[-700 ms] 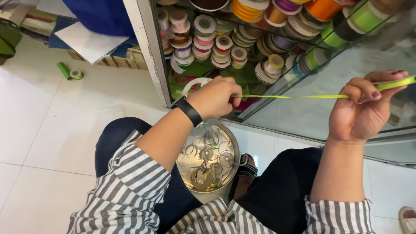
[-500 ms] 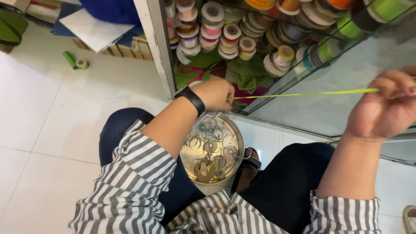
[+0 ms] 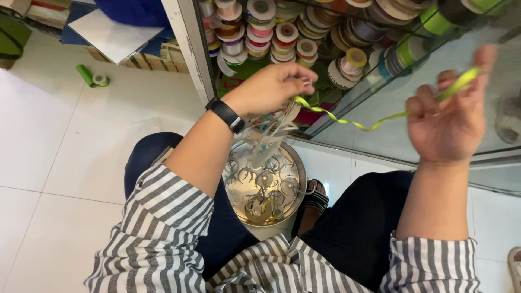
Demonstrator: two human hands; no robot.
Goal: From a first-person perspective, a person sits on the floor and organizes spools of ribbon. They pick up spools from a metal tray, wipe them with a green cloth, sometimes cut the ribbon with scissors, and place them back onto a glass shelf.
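The fingers (image 3: pixel 304 81) of the left hand (image 3: pixel 268 89) are curled narrow and pinch one end of a thin lime-green ribbon (image 3: pixel 353 120). Just under these fingers, against the palm, sits a pale ribbon spool (image 3: pixel 282 116); it is partly hidden, so how the hand bears it cannot be told. A black wristband (image 3: pixel 228 115) circles the left wrist.

From the left fingertips the ribbon runs outward in loose twists, sags between the two hands, then rises to the right hand (image 3: pixel 448 116). The right fingers (image 3: pixel 434 106) are bent inward and close on the ribbon's far end, which passes through them and projects beyond the fingertips. This hand is blurred, so the exact contact is unclear.

Below the left fingers, between the person's knees, stands a round metal tin (image 3: pixel 296 168) holding empty spools. Beyond both sets of fingers, a glass cabinet (image 3: pixel 380 92) holds stacked ribbon rolls (image 3: pixel 260 32) in many colours.
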